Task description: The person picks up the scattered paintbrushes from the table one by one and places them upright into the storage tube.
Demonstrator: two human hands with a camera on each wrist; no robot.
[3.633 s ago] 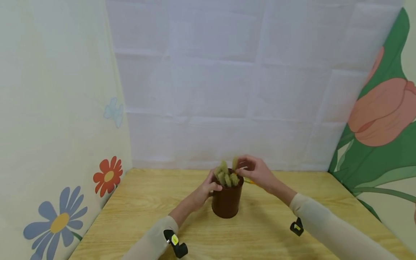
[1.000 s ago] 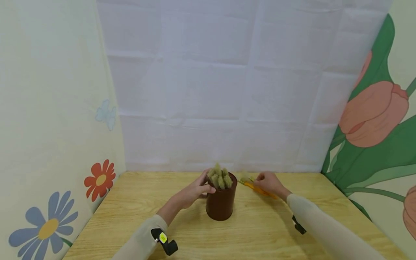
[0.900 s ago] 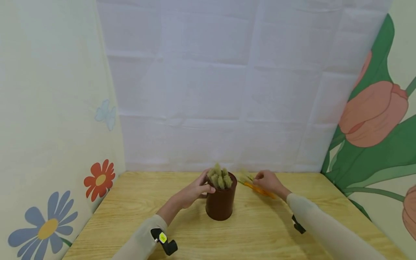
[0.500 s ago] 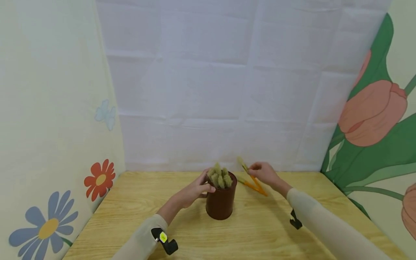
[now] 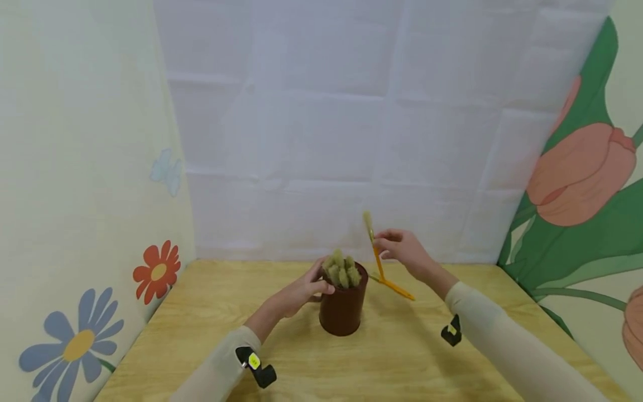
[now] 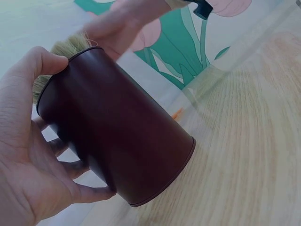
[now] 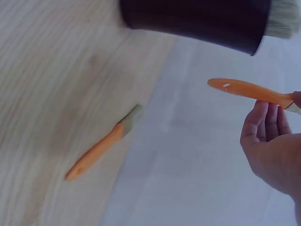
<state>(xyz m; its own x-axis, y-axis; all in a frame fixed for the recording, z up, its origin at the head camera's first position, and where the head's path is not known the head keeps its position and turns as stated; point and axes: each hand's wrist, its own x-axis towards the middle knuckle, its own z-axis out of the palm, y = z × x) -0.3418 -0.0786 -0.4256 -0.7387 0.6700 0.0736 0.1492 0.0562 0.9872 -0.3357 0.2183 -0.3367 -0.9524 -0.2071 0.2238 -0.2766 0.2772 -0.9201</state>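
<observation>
In the head view a dark brown cylindrical cup (image 5: 341, 312) stands on the table, with several brush heads (image 5: 343, 271) poking up bristles first. My left hand (image 5: 296, 296) holds it from the left, thumb at the rim and fingers round the side, as the left wrist view shows. Right of the cup, my right hand (image 5: 409, 254) pinches a paintbrush (image 5: 379, 262) with an orange handle. That brush is raised, bristles up and handle down. A second orange-handled paintbrush (image 5: 399, 290) lies on the table below it, its bristles toward the cup.
The wood-grain table (image 5: 241, 346) runs back to a white cloth backdrop (image 5: 301, 139). Flower-printed panels stand on both sides, with a red flower (image 5: 158, 272) at left and a pink tulip (image 5: 585, 176) at right.
At 3.6 s ago my right hand was at the cup's rim. One second ago it was low beside the orange handles; since then it has risen with one brush, turning it upright. My left hand stays on the cup.
</observation>
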